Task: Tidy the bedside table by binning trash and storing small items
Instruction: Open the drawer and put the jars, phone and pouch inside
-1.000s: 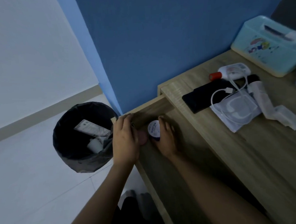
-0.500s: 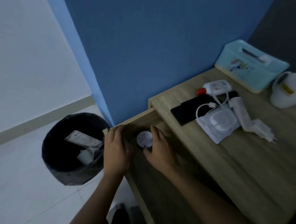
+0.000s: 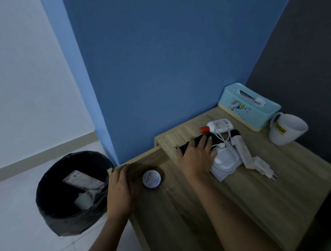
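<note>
Trash lies binned, a jar stored; left hand grips the drawer, right hand clasps the phone among cables on the desk.

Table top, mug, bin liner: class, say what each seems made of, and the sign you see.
The table top looks like matt wood-grain laminate or wood: straight pale streaks. The mug seems glazed ceramic: white, thick wall, smooth. The bin liner is probably thin black plastic: crinkled folds.
</note>
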Tool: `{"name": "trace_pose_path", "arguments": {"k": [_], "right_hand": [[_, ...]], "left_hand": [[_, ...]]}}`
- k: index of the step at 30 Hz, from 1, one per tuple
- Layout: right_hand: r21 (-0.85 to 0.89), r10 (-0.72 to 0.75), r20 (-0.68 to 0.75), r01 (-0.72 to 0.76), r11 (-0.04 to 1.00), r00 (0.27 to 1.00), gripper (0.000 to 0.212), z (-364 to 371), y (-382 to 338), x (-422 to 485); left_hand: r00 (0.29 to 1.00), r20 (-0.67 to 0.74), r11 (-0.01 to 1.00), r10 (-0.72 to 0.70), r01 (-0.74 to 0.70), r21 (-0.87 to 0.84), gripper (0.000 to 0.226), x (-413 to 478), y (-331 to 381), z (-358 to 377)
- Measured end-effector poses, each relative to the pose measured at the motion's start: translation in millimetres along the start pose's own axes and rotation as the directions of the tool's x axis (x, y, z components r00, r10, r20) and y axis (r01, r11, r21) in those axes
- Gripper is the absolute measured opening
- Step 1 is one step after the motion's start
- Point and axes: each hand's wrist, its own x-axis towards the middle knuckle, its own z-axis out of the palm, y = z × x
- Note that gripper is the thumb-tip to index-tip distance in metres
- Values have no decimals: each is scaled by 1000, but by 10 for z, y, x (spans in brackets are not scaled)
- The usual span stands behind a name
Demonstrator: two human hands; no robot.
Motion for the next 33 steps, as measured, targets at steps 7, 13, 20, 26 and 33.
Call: {"name": "trace_pose_path", "arguments": {"k": [7, 13, 20, 26, 33], "right_hand": [[-39, -254, 25, 255, 966, 967, 64, 59, 210, -132], [25, -253, -89, 256, 966, 963, 46, 43, 196, -242], [224, -150, -37, 155, 962, 988, 66, 115, 101, -349], [379, -244, -100, 264, 887, 965, 73, 72, 98, -498], [429, -501, -59, 475, 768, 864, 75, 167, 161, -1216]], "left_hand": [[1000, -12, 1000, 14, -14, -3, 63, -6, 21, -14], [1000, -21, 1000, 11, -11, 0, 53, -20, 20, -7], [1000, -21, 1000, 22, -22, -2, 51, -11, 16, -2], [992, -114, 998, -61, 60, -13, 62, -43, 45, -14], [962, -226, 988, -151, 138, -74, 55, -41, 2, 49]]}}
